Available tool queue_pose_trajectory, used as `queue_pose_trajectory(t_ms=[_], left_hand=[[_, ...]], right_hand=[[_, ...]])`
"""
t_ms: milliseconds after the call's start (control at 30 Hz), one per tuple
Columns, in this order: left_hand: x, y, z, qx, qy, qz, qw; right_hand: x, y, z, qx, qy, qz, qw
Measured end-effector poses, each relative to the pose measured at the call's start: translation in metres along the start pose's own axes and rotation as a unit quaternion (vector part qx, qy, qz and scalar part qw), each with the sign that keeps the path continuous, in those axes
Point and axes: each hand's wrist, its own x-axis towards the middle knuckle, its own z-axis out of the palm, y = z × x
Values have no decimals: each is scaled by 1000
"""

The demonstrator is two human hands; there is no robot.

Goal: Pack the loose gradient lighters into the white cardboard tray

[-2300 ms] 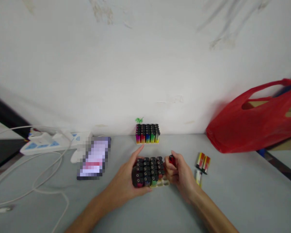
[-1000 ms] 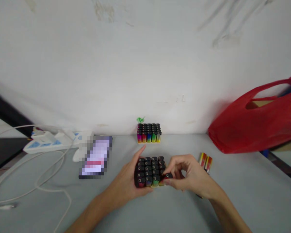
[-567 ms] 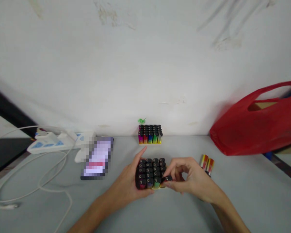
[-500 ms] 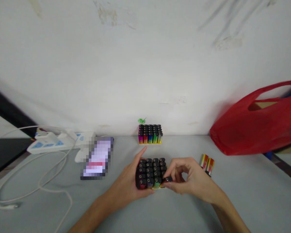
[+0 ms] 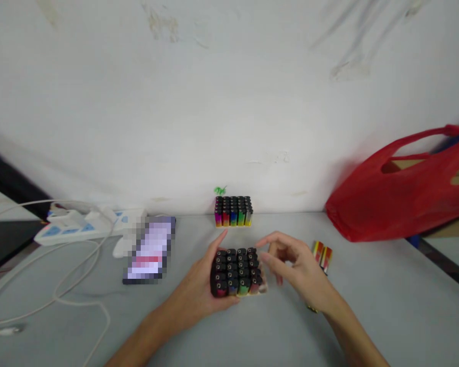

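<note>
Black-topped lighters stand in rows in a pale tray, whose right edge strip shows no lighters. My left hand is wrapped round the tray's left side, thumb at the back and fingers at the front. Just right of the tray, my right hand has its thumb and forefinger apart, holding nothing. Behind stands a second block of lighters with coloured bodies. Two loose red and yellow lighters lie to the right of my right hand.
A phone lies at the left, beside a white power strip and a looping white cable. On the right sits a red bag. A small green item is behind the rear block, near the wall.
My right hand has let go of a lighter at the tray's front right and moved up and away with its fingers opened. The view has shifted slightly.
</note>
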Motion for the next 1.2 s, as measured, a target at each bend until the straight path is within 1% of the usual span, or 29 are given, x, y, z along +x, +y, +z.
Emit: queue_pose_trajectory(t_ms=[33, 67, 100, 133, 200, 267, 300, 333, 367, 433, 500, 533, 600, 667, 767, 867, 967, 1033, 1067, 1100, 1133, 1167, 1200], left_hand=[[0, 0, 0, -2, -1, -2, 1000], [0, 0, 0, -7, -4, -5, 1000], [-1, 0, 0, -13, -8, -10, 1000], [-1, 0, 0, -19, -12, -14, 1000], [-1, 0, 0, -25, -16, -19, 999], [-2, -1, 0, -21, -17, -20, 999], [-2, -1, 0, -18, -14, -19, 1000], [-2, -1, 0, -15, -10, -18, 1000], [-2, -1, 0, -11, -7, -18, 1000], [-2, 0, 0, -1, -3, -16, 1000], [-2, 0, 0, 6, -2, -12, 1000], [-2, 1, 0, 8, -2, -12, 1000], [-2, 2, 0, 6, -1, -13, 1000], [-1, 4, 0, -4, -6, -14, 1000], [0, 6, 1, -21, -10, -10, 1000], [0, 7, 1, -23, -7, -9, 1000], [0, 6, 1, -9, -5, -14, 1000], [0, 4, 1, -3, -12, -17, 1000], [0, 2, 1, -1, -15, -18, 1000], [-1, 1, 1, 0, -16, -17, 1000], [-1, -1, 2, 3, -15, -14, 1000], [-2, -2, 2, 5, -15, -11, 1000], [-3, -3, 2, 5, -17, -7, 1000]], right_hand=[[1, 4, -1, -50, 58, 4, 997], [2, 8, -3, -116, 120, 11, 986], [3, 11, -4, -195, 177, 20, 965], [4, 13, -6, -276, 225, 30, 934], [5, 15, -11, -419, 292, 65, 857], [4, 12, -17, -511, 330, 122, 784], [4, 11, -21, -534, 337, 163, 758], [3, 9, -26, -545, 339, 208, 738], [1, 8, -31, -545, 332, 253, 726], [-1, 9, -42, -534, 304, 335, 714], [-4, 14, -50, -530, 258, 385, 710], [-4, 17, -52, -532, 233, 394, 713], [-5, 25, -54, -537, 195, 387, 723], [-4, 31, -52, -544, 176, 362, 736], [-3, 39, -51, -546, 162, 339, 749], [-6, 41, -60, -535, 156, 328, 763], [-18, 41, -72, -516, 143, 294, 792], [-33, 42, -76, -492, 123, 265, 820], [-41, 44, -76, -478, 116, 255, 832], [-51, 46, -73, -443, 105, 247, 855], [-60, 49, -68, -420, 111, 241, 868], [-69, 51, -61, -418, 138, 239, 865], [-76, 54, -54, -425, 162, 246, 856]])
